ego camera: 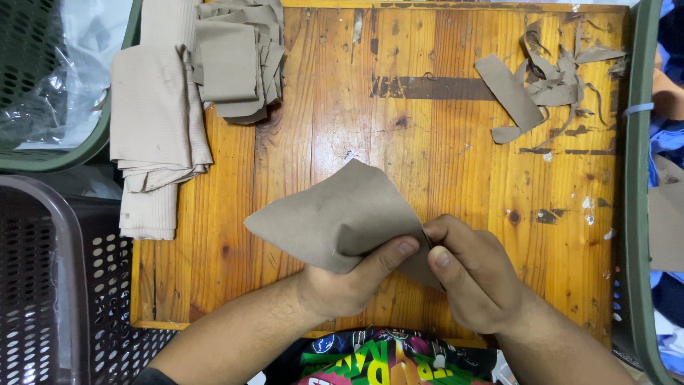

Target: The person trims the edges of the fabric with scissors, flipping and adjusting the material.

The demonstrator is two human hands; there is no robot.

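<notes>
Both hands hold one tan fabric piece [335,214] just above the near edge of the wooden table [427,142]. The left hand [349,281] grips it from below, thumb pressed across the folded edge, fingers hidden under the cloth. The right hand [474,274] pinches the same edge right beside that thumb, thumb and forefinger pressed together on the fabric. The piece is lifted and curved, its far corner pointing toward the middle of the table.

It looks like a fold or seam edge is being worked between the two pinches. To do that well, I would judge it best to keep the two thumbs close together so the edge stays taut, keep the layers lined up before pressing, and let the loose part of the piece hang free and not bunch under the palm.

Counted: one piece in hand. At the far left lies one folded stack [157,121] of ribbed beige cloth, hanging over the table's edge, and touching it one pile of cut pieces [239,60] in the same tan; how many pieces are in it cannot be told. At the far right sits one heap of scraps [548,82], strips and offcuts tangled together. Two perforated baskets show at left, one green [43,85] and one dark [50,285], and a green bin rim [634,178] runs down the right.
</notes>
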